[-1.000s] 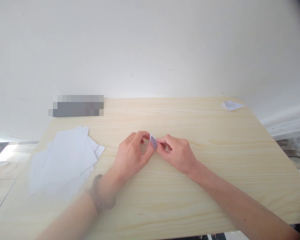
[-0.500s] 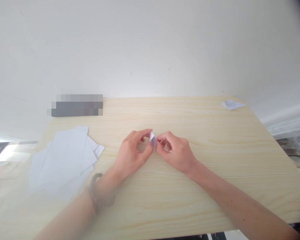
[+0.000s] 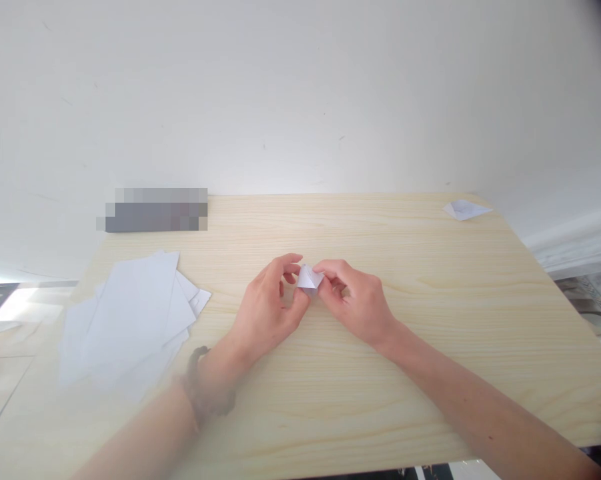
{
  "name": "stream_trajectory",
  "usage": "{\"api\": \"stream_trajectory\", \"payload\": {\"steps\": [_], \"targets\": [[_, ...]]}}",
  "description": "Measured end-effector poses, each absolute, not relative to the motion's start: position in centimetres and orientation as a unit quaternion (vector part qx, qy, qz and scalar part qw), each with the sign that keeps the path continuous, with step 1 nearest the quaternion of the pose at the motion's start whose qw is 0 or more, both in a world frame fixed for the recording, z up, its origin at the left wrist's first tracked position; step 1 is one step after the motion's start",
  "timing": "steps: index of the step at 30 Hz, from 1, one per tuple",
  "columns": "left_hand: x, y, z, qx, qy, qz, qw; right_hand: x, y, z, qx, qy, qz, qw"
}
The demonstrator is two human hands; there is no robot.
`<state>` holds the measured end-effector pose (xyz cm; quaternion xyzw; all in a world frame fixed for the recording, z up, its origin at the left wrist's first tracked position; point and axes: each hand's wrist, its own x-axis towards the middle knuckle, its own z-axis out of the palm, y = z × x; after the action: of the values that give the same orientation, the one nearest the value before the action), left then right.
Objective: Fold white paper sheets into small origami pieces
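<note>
A small folded white paper [image 3: 309,276] is held between both hands just above the middle of the table, its creased, pointed faces turned toward me. My right hand [image 3: 357,297] pinches its right corner between thumb and forefinger. At the lower left edge, the thumb of my left hand [image 3: 267,300] presses on the paper, with curled fingers behind it. The left forefinger is raised off it. A dark beaded bracelet [image 3: 205,383] circles my left wrist.
Several loose white sheets [image 3: 130,313] overlap on the left of the wooden table [image 3: 380,413]. Another folded paper piece [image 3: 466,210] lies at the far right corner. A pixelated dark object [image 3: 155,212] stands at the back left, against the white wall [image 3: 300,93].
The folded paper has turned so a wider face shows. My left forefinger has lifted from its top, and my right fingers now pinch its right corner.
</note>
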<state>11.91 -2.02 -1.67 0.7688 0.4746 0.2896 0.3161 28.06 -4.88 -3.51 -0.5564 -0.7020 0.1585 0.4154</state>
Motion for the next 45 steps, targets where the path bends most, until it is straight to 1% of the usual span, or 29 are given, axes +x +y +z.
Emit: {"api": "stream_trajectory", "payload": {"steps": [5,10,13,18,23,33,36,42,45], "targets": [[11.7,-1.8,-1.4,0.724,0.489,0.262,0.410,28.3,-4.8,-3.2,-0.511,-0.707,0.170,0.459],[11.3,-1.2,-1.5,0.661,0.460,0.294,0.515,28.5,-4.7,-3.2,-0.504,-0.700,0.195,0.467],[11.1,-1.0,-1.2,0.640,0.437,0.309,0.552,28.6,-4.5,-3.5,-0.488,-0.712,0.188,0.468],[11.0,-0.7,-0.7,0.628,0.441,0.311,0.561,28.8,-4.4,-3.9,-0.440,-0.742,0.186,0.471],[11.2,-0.7,-0.8,0.613,0.442,0.299,0.584,28.8,-4.3,-3.6,-0.442,-0.745,0.150,0.477],[11.0,-0.5,-1.1,0.603,0.437,0.306,0.592,28.6,-4.3,-3.2,-0.465,-0.728,0.119,0.489],[11.0,-0.4,-1.3,0.611,0.440,0.309,0.581,28.5,-4.4,-2.9,-0.470,-0.722,0.134,0.490],[11.1,-0.7,-1.6,0.643,0.437,0.306,0.550,28.5,-4.4,-2.8,-0.514,-0.665,0.242,0.484],[11.1,-0.7,-1.7,0.654,0.434,0.306,0.539,28.5,-4.3,-2.9,-0.532,-0.652,0.258,0.474]]}}
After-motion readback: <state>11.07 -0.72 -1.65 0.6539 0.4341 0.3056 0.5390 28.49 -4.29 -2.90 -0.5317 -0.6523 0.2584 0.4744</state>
